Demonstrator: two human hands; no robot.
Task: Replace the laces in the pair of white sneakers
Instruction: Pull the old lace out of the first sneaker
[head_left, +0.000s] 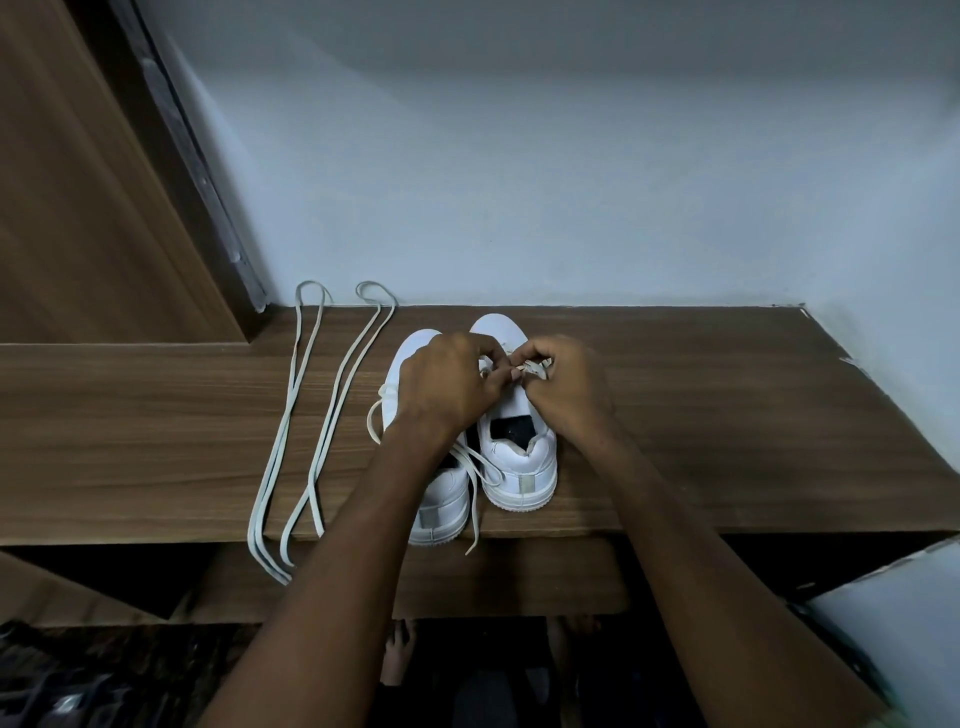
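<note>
Your left hand (447, 382) and right hand (563, 387) meet over the right sneaker (517, 452), fingers curled and pinching its flat woven lace (530, 368) at the eyelets. Below your fingers its opening shows a dark lining. The left sneaker (441, 499), smooth white, sits just beside it under your left wrist, its loose lace (475, 499) trailing off the wood-grain table (727, 441). Left of your fingers lie two long flat pale spare laces (311, 415), each doubled into a narrow loop.
</note>
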